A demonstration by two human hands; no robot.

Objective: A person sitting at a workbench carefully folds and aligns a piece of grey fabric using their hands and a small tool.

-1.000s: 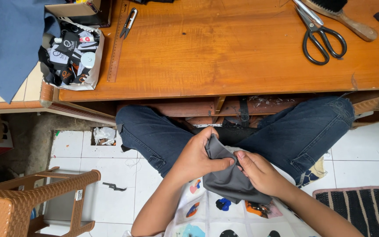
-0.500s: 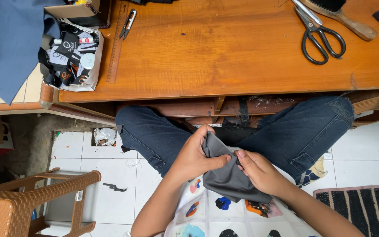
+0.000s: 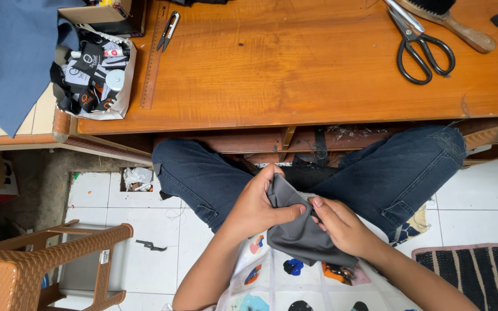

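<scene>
A small piece of dark grey cloth lies bunched in my lap, over my dark jeans. My left hand pinches its upper edge between thumb and fingers. On the other side, my right hand grips the cloth, fingertips close to the left thumb. Both hands are below the front edge of the wooden table. Part of the cloth is hidden under my right hand.
On the table lie black-handled scissors, a wooden-handled brush, small thread snips, a wooden ruler and a bag of labels. Blue fabric hangs at the left. A brown woven stool stands lower left; a striped mat lies lower right.
My left hand has shifted slightly up along the cloth's edge, and the fingers of both hands have worked the fabric. The rest of the scene is unchanged.
</scene>
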